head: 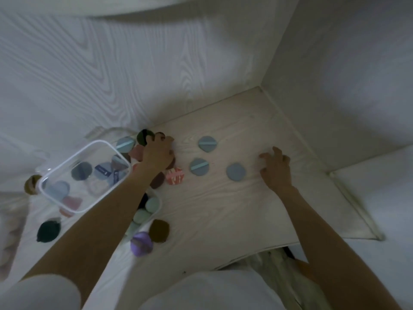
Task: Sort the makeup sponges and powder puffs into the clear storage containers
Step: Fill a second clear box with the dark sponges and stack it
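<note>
On the pale wood counter, the left hand reaches over a heap of puffs beside the clear container; its fingers curl down among them near a dark green puff, but what the grip holds, if anything, cannot be told. The right hand rests on the bare counter to the right, fingers spread and bent, tips touching the wood, holding nothing. Between the hands lie three grey-blue puffs: one with a strap farther back, a second strapped one nearer, and a plain one just beside the right hand. A pink patterned puff lies by the left wrist. The container holds several blue, grey and pink puffs. Nearer the person lie a purple sponge, a brown puff and a dark teal puff.
</note>
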A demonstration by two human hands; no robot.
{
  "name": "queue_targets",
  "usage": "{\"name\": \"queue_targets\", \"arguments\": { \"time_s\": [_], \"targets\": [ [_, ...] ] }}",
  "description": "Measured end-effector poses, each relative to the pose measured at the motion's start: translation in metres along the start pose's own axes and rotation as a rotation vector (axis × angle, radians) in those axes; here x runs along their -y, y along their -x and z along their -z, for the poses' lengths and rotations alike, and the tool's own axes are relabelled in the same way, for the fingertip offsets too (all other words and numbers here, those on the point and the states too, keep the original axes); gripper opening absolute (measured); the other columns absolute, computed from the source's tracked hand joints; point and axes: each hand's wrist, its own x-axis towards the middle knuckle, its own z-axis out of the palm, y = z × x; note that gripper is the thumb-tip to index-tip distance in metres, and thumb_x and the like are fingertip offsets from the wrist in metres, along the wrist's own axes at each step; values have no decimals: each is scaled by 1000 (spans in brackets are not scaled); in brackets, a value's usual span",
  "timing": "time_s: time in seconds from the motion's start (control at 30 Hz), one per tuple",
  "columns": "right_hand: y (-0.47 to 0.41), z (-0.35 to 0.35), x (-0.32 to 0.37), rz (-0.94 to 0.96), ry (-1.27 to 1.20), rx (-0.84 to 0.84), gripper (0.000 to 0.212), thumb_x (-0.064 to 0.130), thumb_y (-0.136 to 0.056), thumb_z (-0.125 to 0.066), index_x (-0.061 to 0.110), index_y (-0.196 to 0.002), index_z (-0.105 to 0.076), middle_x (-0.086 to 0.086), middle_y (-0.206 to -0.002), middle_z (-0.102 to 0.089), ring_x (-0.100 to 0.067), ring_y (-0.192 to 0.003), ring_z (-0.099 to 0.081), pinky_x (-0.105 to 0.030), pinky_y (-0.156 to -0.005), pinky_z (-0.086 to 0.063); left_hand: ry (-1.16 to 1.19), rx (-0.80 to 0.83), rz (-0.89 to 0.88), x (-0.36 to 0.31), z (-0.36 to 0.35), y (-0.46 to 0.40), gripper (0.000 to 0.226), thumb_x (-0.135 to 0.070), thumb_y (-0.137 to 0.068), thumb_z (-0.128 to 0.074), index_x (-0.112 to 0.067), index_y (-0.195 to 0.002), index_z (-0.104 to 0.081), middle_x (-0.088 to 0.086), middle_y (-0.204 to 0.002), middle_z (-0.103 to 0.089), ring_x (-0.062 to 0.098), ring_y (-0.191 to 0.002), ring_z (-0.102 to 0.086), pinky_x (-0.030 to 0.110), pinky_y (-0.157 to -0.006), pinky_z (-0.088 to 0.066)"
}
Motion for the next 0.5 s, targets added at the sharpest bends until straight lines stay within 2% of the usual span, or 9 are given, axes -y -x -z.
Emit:
{"name": "queue_targets", "arguments": {
  "time_s": [0.1, 0.17, 0.23, 0.33, 0.4, 0.43, 0.5],
  "targets": [
    [1, 0, -1, 90, -154, -84, 37, -5, -82, -55, 4, -118, -59, -24, -141, -35, -42, -123, -39, -36, -99, -31, 101, -148, -97, -8, 2, 4, 44, -31, -89, -56, -13, -129, -51, 20, -127, -46, 38, -116, -36, 44, -92, -33],
    [10, 2, 17, 205, -293, -133, 35, -3, -82, -59, 5, -116, -61, -25, -137, -40, -40, -114, -47, -39, -96, -38, 249, -259, -165, -16, 9, 21, 48, -46, -82, -60, -11, -115, -61, 19, -108, -55, 35, -101, -46, 41, -82, -38],
    [26, 4, 44, 291, -455, -142, 36, 2, -83, -63, 9, -118, -61, -21, -136, -40, -32, -111, -50, -36, -92, -43, 430, -311, -190, -25, 19, 47, 57, -57, -74, -55, -10, -105, -62, 13, -97, -55, 25, -87, -48, 31, -73, -36],
    [55, -1, 91, 381, -661, -66, 33, 4, -85, -64, 9, -118, -62, -18, -129, -45, -23, -104, -54, -30, -86, -50, 680, -290, -87, -20, 20, 98, 47, -42, -74, -71, -13, -109, -60, 7, -105, -50, 15, -92, -46, 22, -78, -35],
    [73, -5, 119, 445, -777, 25, 34, 6, -82, -69, 10, -115, -62, -13, -121, -51, -18, -100, -55, -24, -84, -52, 756, -349, 11, -3, 11, 129, 44, -31, -75, -76, -16, -113, -59, 7, -112, -50, 15, -99, -48, 7, -84, -35],
    [81, -7, 133, 491, -799, 73, 36, 10, -81, -71, 12, -115, -61, -11, -119, -52, -16, -101, -54, -18, -83, -51, 782, -371, 78, 8, 6, 145, 45, -28, -75, -76, -17, -115, -58, 6, -113, -50, 14, -100, -48, 0, -82, -31],
    [94, -13, 157, 599, -754, 121, 37, 13, -82, -70, 15, -117, -58, -8, -124, -48, -12, -107, -48, -13, -86, -46, 812, -382, 240, 33, -4, 171, 46, -24, -78, -74, -20, -119, -55, 4, -115, -49, 11, -99, -45, 2, -80, -32]
  ]
}}
